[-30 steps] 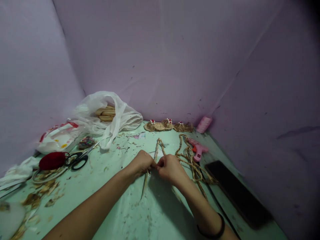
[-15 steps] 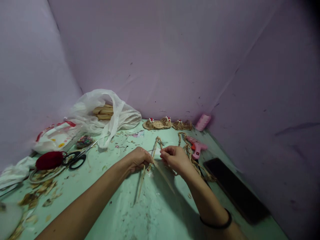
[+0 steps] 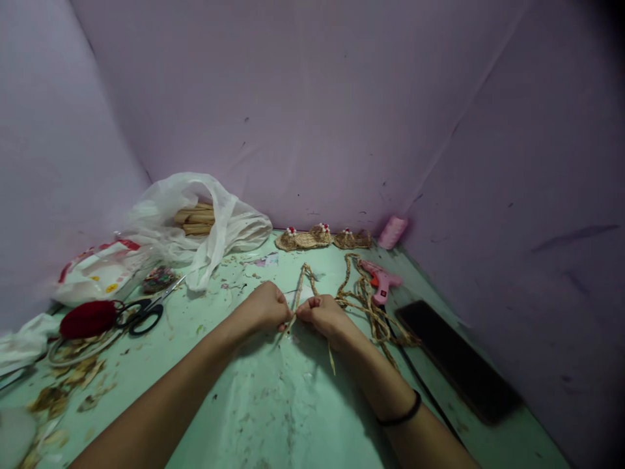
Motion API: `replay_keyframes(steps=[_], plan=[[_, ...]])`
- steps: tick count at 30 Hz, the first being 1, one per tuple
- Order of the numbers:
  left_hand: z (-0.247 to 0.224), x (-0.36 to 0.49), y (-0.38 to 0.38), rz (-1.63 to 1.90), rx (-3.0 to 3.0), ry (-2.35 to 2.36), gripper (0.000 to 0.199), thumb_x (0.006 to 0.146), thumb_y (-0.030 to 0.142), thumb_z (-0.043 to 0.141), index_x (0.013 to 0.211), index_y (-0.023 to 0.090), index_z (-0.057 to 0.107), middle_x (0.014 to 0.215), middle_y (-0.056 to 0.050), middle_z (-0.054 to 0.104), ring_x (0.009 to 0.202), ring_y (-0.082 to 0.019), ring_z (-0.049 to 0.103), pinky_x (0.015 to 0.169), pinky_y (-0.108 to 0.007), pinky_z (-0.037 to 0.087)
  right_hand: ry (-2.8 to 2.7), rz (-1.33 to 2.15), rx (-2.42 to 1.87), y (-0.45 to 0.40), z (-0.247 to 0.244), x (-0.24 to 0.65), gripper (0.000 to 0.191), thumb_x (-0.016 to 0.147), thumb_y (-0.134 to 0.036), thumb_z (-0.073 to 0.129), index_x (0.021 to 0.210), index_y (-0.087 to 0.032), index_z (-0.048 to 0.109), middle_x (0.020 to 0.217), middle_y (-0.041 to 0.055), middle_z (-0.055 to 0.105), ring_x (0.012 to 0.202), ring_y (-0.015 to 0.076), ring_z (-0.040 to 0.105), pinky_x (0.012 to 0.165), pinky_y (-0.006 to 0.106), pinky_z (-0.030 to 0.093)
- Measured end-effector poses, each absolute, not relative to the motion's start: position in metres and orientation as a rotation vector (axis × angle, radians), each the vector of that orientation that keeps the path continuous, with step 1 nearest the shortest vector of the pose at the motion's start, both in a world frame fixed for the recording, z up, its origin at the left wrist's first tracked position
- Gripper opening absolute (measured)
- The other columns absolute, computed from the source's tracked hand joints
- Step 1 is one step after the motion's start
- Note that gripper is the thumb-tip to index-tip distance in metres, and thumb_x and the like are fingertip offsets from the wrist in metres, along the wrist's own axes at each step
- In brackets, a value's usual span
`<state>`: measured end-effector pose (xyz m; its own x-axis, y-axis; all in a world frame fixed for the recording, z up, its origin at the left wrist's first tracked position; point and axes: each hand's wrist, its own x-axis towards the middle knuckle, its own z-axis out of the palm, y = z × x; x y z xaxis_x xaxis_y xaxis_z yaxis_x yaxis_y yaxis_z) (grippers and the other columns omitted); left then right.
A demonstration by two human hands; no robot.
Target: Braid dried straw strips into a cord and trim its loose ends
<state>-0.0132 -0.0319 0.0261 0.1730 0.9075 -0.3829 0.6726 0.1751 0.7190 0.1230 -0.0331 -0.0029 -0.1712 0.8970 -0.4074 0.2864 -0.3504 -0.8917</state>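
At the middle of the green table, my left hand (image 3: 270, 307) is closed in a pinch on a strand of dried plant fibre. Just to its right, my right hand (image 3: 319, 316) pinches another strand, its fingertips almost meeting the left ones. A strand end (image 3: 331, 360) hangs below the right palm. From between both hands a braided fibre cord (image 3: 299, 286) runs away to a bend on the table, then back toward the right hand. More braided cord (image 3: 364, 303) lies in loose loops to the right. The fingers hide most of the gripped strands.
Left are scissors (image 3: 145, 318), red yarn (image 3: 88, 319), dry scraps (image 3: 53, 397) and a plastic bag (image 3: 222, 225) with fibre strips. Small woven slippers (image 3: 312, 240) and a pink spool (image 3: 392, 232) stand along the wall. A pink glue gun (image 3: 384, 283) and a dark phone-like slab (image 3: 456, 358) lie right.
My right hand has come down and left, close to my left hand. The loose strands that hung long below the hands now show far less. The view has shifted slightly.
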Motion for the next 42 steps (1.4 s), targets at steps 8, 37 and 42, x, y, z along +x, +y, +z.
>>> replay_keyframes(steps=[8, 37, 42], plan=[[0.037, 0.019, -0.07, 0.126, 2.109, 1.897, 0.025, 0.062, 0.016, 0.046, 0.077, 0.014, 0.066, 0.072, -0.012, 0.065, 0.068, -0.022, 0.059, 0.053, -0.025, 0.034, -1.241, 1.636, -1.499, -0.034, 0.0, 0.121, 0.007, 0.05, -0.009, 0.044, 0.049, -0.015, 0.048, 0.033, -0.0082, 0.034, 0.032, 0.0044, 0.022, 0.036, 0.021, 0.013], [0.025, 0.006, -0.037, 0.514, 1.137, 1.535, 0.016, 0.049, 0.006, 0.045, 0.035, 0.013, 0.041, 0.025, 0.005, 0.029, 0.026, -0.004, 0.023, 0.032, -0.02, 0.013, -2.115, 0.671, -1.751, -0.041, 0.015, 0.13, 0.017, 0.061, -0.018, 0.053, 0.065, -0.013, 0.069, 0.058, 0.0083, 0.065, 0.051, 0.0128, 0.051, 0.048, 0.022, 0.029], [0.024, 0.005, -0.037, 0.445, 0.988, 1.533, 0.021, 0.052, 0.015, 0.048, 0.034, 0.015, 0.037, 0.026, 0.004, 0.03, 0.025, -0.004, 0.021, 0.032, -0.021, 0.008, -2.104, 0.75, -1.852, -0.051, 0.028, 0.122, 0.019, 0.061, -0.025, 0.057, 0.063, -0.012, 0.069, 0.054, 0.0086, 0.064, 0.046, 0.0115, 0.048, 0.043, 0.022, 0.024]])
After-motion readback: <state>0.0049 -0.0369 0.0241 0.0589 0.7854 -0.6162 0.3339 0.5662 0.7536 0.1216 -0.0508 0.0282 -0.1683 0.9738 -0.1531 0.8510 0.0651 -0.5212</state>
